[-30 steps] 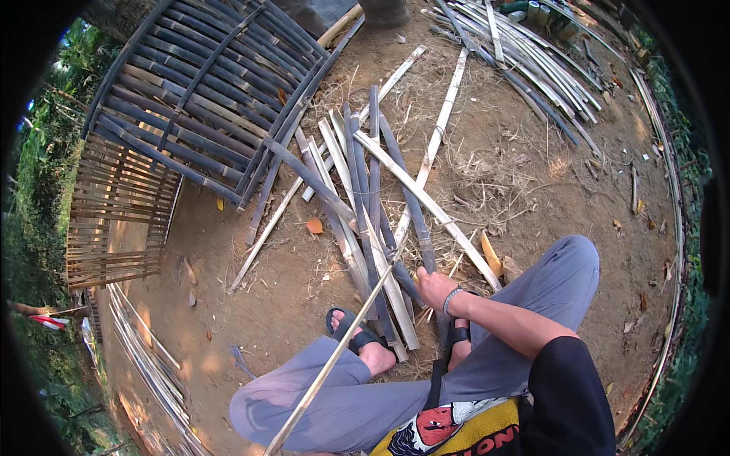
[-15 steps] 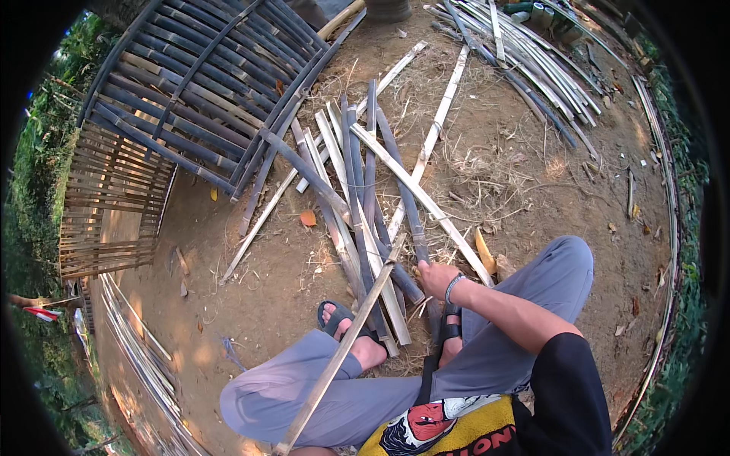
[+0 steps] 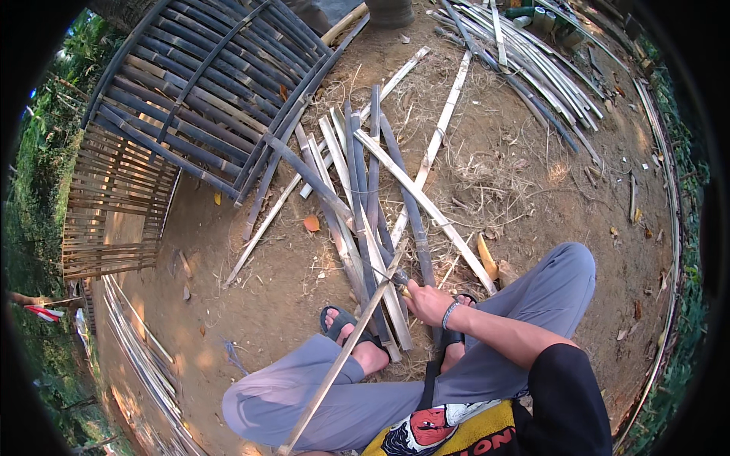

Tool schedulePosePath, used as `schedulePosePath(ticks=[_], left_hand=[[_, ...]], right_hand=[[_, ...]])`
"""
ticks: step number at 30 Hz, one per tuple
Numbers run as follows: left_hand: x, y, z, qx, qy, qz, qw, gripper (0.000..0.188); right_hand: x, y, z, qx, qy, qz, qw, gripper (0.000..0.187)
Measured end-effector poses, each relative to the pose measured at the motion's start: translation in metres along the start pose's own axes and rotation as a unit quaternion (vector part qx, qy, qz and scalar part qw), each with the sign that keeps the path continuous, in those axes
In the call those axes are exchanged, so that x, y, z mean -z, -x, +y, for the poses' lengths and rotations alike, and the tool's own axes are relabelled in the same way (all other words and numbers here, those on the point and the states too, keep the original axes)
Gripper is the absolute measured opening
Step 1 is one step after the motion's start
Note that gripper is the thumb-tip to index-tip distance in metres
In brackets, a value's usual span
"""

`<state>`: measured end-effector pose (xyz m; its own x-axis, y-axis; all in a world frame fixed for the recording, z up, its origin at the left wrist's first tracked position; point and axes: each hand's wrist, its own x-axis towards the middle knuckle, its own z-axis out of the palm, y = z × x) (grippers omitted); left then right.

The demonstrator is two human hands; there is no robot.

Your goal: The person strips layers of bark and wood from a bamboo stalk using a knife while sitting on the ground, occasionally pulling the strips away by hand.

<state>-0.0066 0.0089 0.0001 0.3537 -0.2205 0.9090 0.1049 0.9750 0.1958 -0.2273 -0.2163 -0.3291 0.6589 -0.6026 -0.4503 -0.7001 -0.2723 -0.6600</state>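
Dirt ground [image 3: 251, 323], one tool [image 3: 398, 280] in right hand [image 3: 429, 305]

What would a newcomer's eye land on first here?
Probably the big dark slatted frame at upper left. Next, the pile of dark and pale strips crossing on the ground, mid-picture. Then, below and right of centre, the right hand, gripping what looks like a tool beside a long pale strip slanting to the lower edge.

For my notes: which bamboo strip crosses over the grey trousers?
The long pale strip slanting from the lower edge up toward the right hand; no other strip crosses the trousers.
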Motion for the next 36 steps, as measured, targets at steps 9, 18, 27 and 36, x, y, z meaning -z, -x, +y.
schedulePosePath(ticks=[9, 18, 27, 36], left_hand=[[0.001, 0.002, -0.002, 0.015, -0.030, 0.022, 0.999, 0.026], [0.003, 0.005, 0.006, 0.018, -0.054, 0.048, 0.997, 0.031], [0.005, 0.006, 0.010, 0.011, -0.077, 0.060, 0.995, 0.027], [-0.004, -0.006, -0.015, 0.100, 0.078, -0.071, 0.989, 0.032]], right_hand=[[-0.014, -0.001, -0.035, -0.012, -0.044, 0.051, 0.998, 0.028], [-0.020, -0.011, -0.013, -0.050, -0.022, 0.046, 0.997, 0.029], [-0.031, -0.027, 0.017, -0.057, -0.029, 0.059, 0.996, 0.028], [0.015, -0.006, -0.019, 0.022, 0.056, 0.019, 0.998, 0.025]])
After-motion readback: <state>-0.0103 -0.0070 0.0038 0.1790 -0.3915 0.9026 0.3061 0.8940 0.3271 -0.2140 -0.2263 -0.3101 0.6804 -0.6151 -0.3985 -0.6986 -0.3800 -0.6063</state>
